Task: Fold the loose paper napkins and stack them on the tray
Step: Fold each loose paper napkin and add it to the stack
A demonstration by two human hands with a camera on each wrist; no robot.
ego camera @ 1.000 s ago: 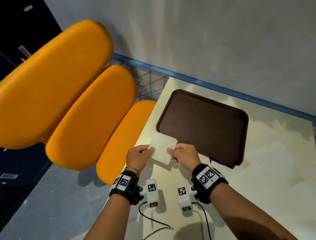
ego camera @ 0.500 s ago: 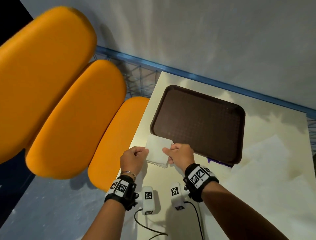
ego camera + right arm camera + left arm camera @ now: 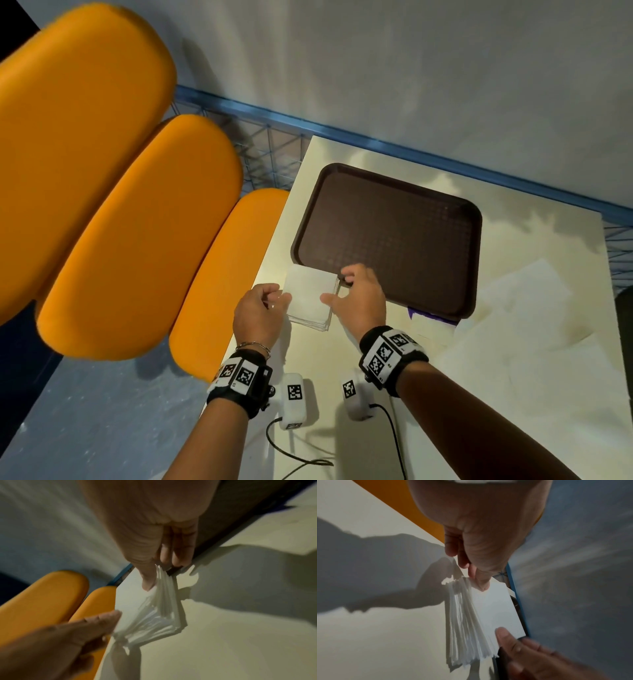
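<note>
A stack of folded white napkins (image 3: 310,299) lies on the cream table (image 3: 342,359), against the front-left corner of the empty brown tray (image 3: 387,236). My left hand (image 3: 277,300) pinches the stack's left edge; in the left wrist view its thumb and fingers close on a corner of the stack (image 3: 479,615). My right hand (image 3: 337,287) holds the right edge. Its thumb lies on top of the stack (image 3: 163,608), and its fingers reach down the far side by the tray rim (image 3: 214,540). The layers fan apart at the near edge.
Large unfolded paper napkins (image 3: 520,329) lie on the table right of the tray. Purple tape (image 3: 433,317) shows under the tray's front edge. Orange seat cushions (image 3: 137,233) run along the table's left edge. Two white pods (image 3: 293,401) with cables sit near my wrists.
The napkin stack has come down from above the tray's corner onto the table beside it. My right hand's fingers have spread out over the tray rim.
</note>
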